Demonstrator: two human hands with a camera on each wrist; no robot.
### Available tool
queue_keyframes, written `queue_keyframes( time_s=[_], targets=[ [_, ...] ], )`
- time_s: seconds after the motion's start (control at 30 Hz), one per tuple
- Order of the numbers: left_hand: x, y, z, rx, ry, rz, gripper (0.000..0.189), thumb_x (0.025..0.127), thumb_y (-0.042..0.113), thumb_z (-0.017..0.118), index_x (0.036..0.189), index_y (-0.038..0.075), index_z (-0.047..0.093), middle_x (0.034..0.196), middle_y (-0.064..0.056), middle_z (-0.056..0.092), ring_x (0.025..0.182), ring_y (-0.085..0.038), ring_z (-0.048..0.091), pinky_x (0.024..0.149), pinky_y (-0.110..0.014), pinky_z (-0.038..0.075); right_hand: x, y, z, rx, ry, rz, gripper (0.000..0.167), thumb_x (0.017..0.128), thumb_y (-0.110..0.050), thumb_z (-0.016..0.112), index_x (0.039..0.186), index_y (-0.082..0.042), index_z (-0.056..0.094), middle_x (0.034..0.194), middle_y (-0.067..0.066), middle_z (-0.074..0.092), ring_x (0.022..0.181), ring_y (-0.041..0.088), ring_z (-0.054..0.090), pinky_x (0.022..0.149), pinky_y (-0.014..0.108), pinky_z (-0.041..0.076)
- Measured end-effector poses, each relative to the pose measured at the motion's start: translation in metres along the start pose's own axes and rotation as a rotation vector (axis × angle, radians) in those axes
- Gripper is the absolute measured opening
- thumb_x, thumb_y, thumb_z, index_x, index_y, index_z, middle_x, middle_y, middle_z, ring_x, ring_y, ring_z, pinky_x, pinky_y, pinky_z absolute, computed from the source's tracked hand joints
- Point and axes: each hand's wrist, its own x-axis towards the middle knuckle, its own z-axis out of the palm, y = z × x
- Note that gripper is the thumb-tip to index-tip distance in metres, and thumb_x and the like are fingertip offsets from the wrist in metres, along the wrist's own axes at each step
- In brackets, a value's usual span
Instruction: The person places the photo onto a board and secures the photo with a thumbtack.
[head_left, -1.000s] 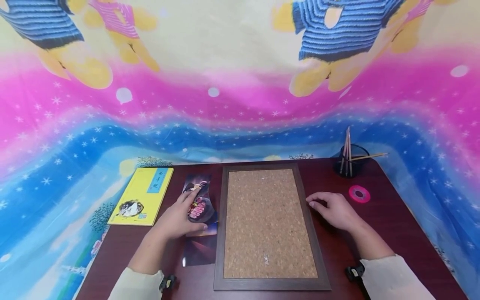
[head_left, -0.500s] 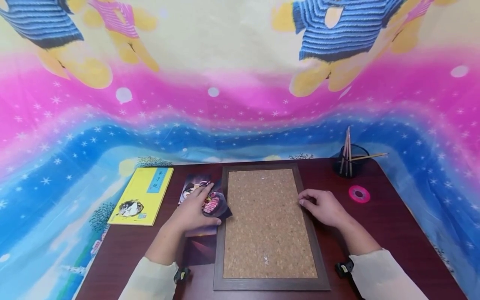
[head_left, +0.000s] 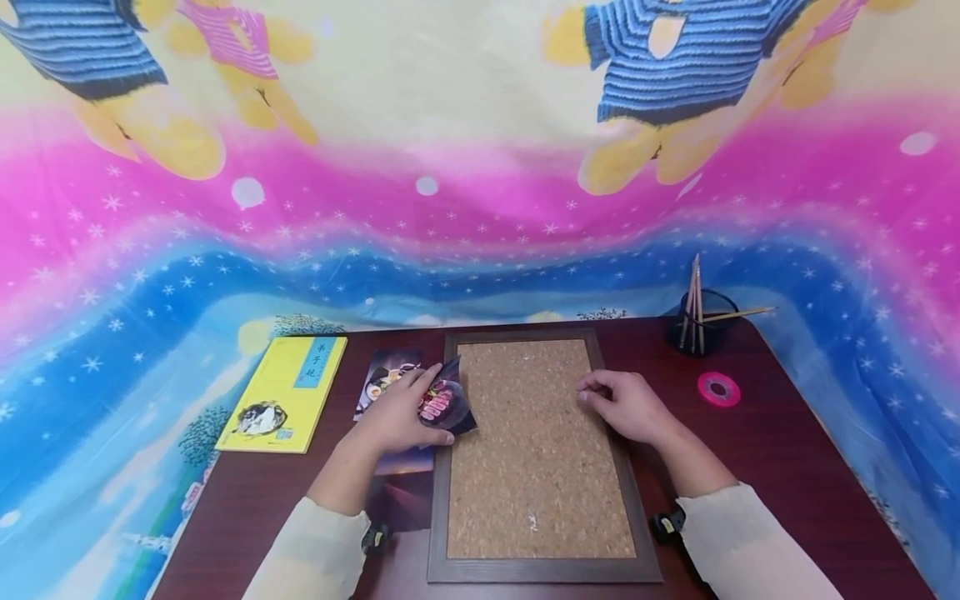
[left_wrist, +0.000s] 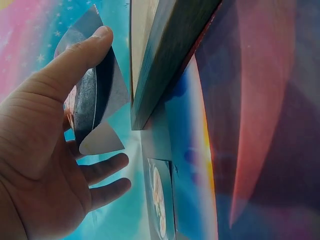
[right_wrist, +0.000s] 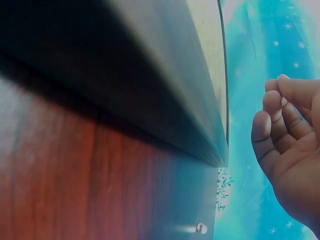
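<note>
Food photo (head_left: 447, 406) was found raised and tilted, pinched between thumb and fingers of the left hand (head_left: 397, 421), ring and little fingers extended. Further prints (head_left: 401, 504) lay beneath on the table (head_left: 772, 483). Its right corner overlapped the left border of the framed corkboard (head_left: 540, 467). Over the right border, the right hand (head_left: 630, 407) showed fingers loosely curled, thumb at the index tip. Beyond stood a pencil cup (head_left: 688, 340), with a pink ring (head_left: 705, 390) nearby.

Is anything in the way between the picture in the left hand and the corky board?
Nothing visible blocks it. In the head view, the picture in the left hand overlaps the corkboard at its left edge; the right hand is by the right edge.
</note>
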Motion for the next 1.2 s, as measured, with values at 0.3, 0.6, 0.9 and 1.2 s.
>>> queue_keyframes(
  time_s=[0.3,0.6,0.9,1.2],
  targets=[
    [0.012,0.007,0.000,0.028,-0.002,0.025,0.124,0.067,0.065,0.089,0.167,0.027,0.025,0.163,-0.015,0.038,0.145,-0.043,0.041,0.112,-0.062,0.040,0.013,-0.007,0.002,0.013,-0.021,-0.009,0.014,0.099,-0.019,0.072,0.111,-0.013,0.077,0.103,-0.004,0.074,0.090,0.015,0.064,0.079,0.037,0.054],
    [0.025,0.020,0.000,0.079,-0.046,0.016,0.123,0.069,0.066,0.088,0.167,0.027,0.024,0.164,-0.011,0.036,0.150,-0.041,0.032,0.114,-0.063,0.036,0.026,-0.019,0.006,0.051,-0.059,0.008,0.016,0.100,-0.018,0.071,0.112,-0.010,0.077,0.100,-0.004,0.073,0.084,0.016,0.063,0.074,0.035,0.052],
    [0.038,0.030,-0.002,0.135,-0.073,0.039,0.124,0.068,0.066,0.088,0.167,0.024,0.025,0.165,-0.016,0.034,0.151,-0.042,0.030,0.114,-0.064,0.036,0.043,-0.025,0.010,0.072,-0.081,0.012,0.018,0.101,-0.019,0.069,0.114,-0.009,0.077,0.098,-0.003,0.073,0.079,0.015,0.064,0.071,0.036,0.055],
    [0.050,0.029,0.009,0.189,-0.097,0.075,0.127,0.066,0.068,0.087,0.166,0.020,0.026,0.162,-0.016,0.038,0.149,-0.041,0.033,0.116,-0.061,0.034,0.058,-0.025,0.018,0.111,-0.107,0.042,0.019,0.101,-0.018,0.068,0.115,-0.008,0.076,0.097,-0.001,0.073,0.085,0.016,0.064,0.072,0.032,0.054]
  ],
)
